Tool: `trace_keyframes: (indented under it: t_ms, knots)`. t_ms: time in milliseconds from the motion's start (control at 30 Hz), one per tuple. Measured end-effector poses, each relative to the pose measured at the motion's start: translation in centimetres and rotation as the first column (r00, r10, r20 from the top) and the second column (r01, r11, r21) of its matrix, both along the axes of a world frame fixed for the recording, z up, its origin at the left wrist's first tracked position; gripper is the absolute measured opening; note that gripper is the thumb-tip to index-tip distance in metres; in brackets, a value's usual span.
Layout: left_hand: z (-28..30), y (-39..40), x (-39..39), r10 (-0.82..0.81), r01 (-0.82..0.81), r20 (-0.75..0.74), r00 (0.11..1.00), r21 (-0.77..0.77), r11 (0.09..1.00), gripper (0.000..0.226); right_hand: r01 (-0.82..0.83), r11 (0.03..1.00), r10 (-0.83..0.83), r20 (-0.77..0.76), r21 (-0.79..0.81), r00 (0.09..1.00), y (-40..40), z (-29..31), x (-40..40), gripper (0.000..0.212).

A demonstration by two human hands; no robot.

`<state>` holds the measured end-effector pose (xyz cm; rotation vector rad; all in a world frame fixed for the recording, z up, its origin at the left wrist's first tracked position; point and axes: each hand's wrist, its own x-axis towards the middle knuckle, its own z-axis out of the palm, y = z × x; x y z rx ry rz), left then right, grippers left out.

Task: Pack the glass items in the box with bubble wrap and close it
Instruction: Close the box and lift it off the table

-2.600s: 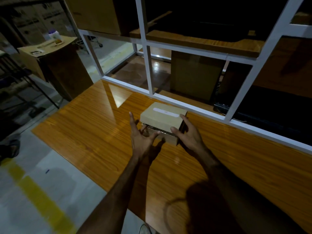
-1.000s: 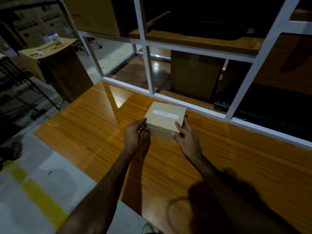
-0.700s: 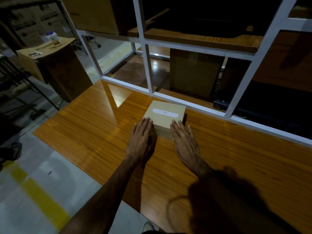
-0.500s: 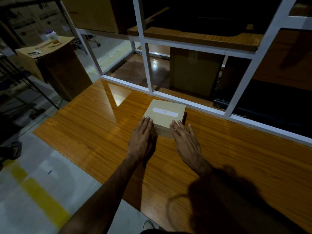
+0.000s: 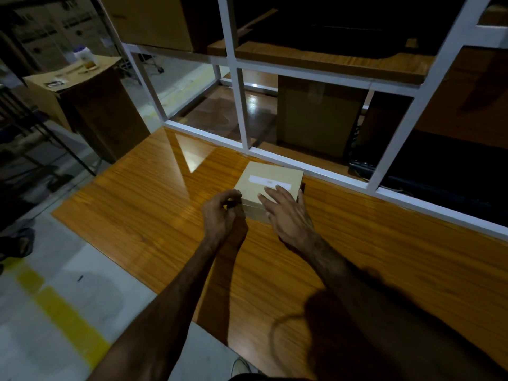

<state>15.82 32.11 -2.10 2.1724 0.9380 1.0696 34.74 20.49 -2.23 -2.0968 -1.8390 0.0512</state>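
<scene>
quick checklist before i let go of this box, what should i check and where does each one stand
1. Lid down on the cardboard box: ok, its top lies flat, though a thin seam shows along the near side.
2. Right hand steadying it: ok, straight fingers rest on the lid's near right part.
3. Left hand: cannot tell, its fingers are curled at the box's near left corner and the view does not show whether they pinch anything.
4. Box seated on the wooden table: ok, it sits flat, close to the white frame.
5. Glass items and bubble wrap inside: cannot tell, the lid hides them.
6. White label strip on top: ok, visible and uncovered.
</scene>
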Motion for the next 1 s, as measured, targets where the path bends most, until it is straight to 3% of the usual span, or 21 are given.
trace_keyframes:
  t_ms: [133, 233, 333, 433, 633, 733, 1000]
  knots:
    - [-0.3, -0.2, -0.2, 0.018, -0.018, 0.028, 0.999, 0.018, 1.000, 0.038, -0.043, 0.999, 0.043, 0.004, 0.004, 0.999, 1.0, 0.6, -0.1, 0.054]
    - [-1.1, 0.0, -0.6, 0.162, -0.136, 0.135, 0.977, -0.186, 0.973, 0.025, -0.052, 0.999, 0.052, -0.015, -0.002, 0.999, 1.6, 0.7, -0.2, 0.053]
    - [-1.4, 0.6, -0.8, 0.177, -0.083, 0.222, 0.959, -0.376, 0.923, 0.012, -0.047, 0.999, 0.046, -0.035, -0.006, 0.998, 2.0, 0.8, -0.4, 0.052]
    - [-0.8, 0.8, -0.8, 0.156, -0.036, 0.232, 0.960, -0.452, 0.891, 0.015, -0.047, 0.999, 0.047, -0.046, -0.004, 0.998, 2.2, 1.2, -0.7, 0.051]
    - [-0.2, 2.1, -0.6, 0.095, -0.021, 0.142, 0.985, -0.451, 0.892, 0.014, -0.064, 0.998, 0.065, -0.032, 0.014, 0.997, 2.8, 1.3, -1.2, 0.050]
    - [0.1, 2.1, -0.4, 0.064, -0.034, 0.068, 0.996, -0.373, 0.927, 0.019, -0.061, 0.998, 0.062, -0.032, 0.027, 0.998, 2.9, 1.0, -1.1, 0.050]
    - [-0.5, 2.3, -0.9, -0.041, 0.053, 0.046, 0.998, -0.289, 0.956, 0.023, -0.099, 0.995, 0.099, -0.037, -0.011, 0.994, 2.8, 0.6, -0.7, 0.052]
